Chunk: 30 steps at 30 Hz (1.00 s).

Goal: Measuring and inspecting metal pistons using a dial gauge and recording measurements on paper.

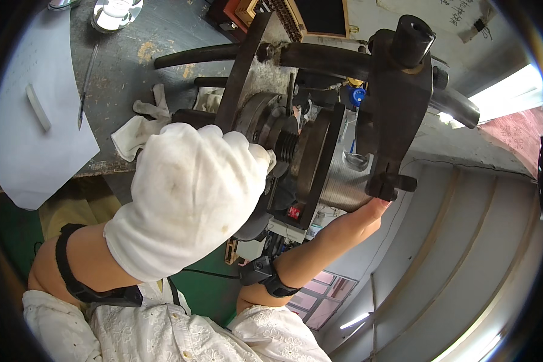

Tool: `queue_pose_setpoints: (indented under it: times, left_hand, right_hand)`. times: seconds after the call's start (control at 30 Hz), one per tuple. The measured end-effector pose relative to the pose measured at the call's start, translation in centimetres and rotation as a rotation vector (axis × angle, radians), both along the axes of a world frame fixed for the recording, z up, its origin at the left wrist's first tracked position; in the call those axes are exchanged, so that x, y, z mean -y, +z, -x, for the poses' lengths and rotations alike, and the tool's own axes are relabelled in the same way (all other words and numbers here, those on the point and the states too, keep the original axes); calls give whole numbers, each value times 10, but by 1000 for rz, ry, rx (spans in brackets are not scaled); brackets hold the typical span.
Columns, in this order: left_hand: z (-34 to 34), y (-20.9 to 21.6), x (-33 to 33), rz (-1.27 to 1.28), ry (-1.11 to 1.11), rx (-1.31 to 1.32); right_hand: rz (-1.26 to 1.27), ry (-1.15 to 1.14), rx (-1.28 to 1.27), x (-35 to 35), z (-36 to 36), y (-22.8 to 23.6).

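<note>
My left hand (190, 187), in a white cloth glove, is closed beside a dark metal machine (308, 160). Its fingertips are near the threaded shaft (286, 146) at the machine's middle; what they hold is hidden. My right hand (365, 220) is bare and reaches up on the far side. Its fingertips meet a dark metal knob (393, 183) at the lower end of a heavy dark bracket (398, 96). The other fingers are mostly hidden, so their grip does not show. Another white glove (140, 128) lies crumpled on the bench, behind my left hand.
The worn grey bench (163, 42) bears a white paper sheet (24, 151), a pale bar (38, 107), a thin pen-like tool (88, 87) and a shiny round metal dish (111, 17). Wooden boxes (345, 18) stand behind the machine. Dark curved rods (196, 55) stick out leftward.
</note>
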<state>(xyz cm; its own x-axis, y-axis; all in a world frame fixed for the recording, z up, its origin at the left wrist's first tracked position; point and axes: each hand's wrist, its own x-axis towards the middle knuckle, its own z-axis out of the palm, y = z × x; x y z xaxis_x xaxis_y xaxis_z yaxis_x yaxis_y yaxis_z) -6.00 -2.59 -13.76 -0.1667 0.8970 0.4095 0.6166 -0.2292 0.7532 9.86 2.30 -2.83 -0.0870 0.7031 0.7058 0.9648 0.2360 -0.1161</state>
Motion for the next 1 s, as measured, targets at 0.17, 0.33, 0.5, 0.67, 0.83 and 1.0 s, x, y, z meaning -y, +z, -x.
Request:
queue_pose_setpoints:
  times: [0.17, 0.33, 0.5, 0.67, 0.83, 1.0]
  left_hand:
    - [1, 0, 0, -5, -18, -10]
    - [2, -3, -1, -24, -27, 6]
    - [1, -2, -1, -38, -24, 10]
    - [0, -1, -7, -59, 27, -12]
    - [4, -2, -14, -40, 51, -41]
    - [8, -4, -23, -65, 97, -52]
  right_hand:
    - [57, -39, 4, 0, -3, 7]
    - [43, -39, -15, -1, 3, 3]
    - [28, -35, 8, -2, -2, 5]
    - [75, -132, 20, 3, 0, 7]
    - [56, -73, 47, 2, -3, 5]
    - [47, -27, 32, 1, -6, 4]
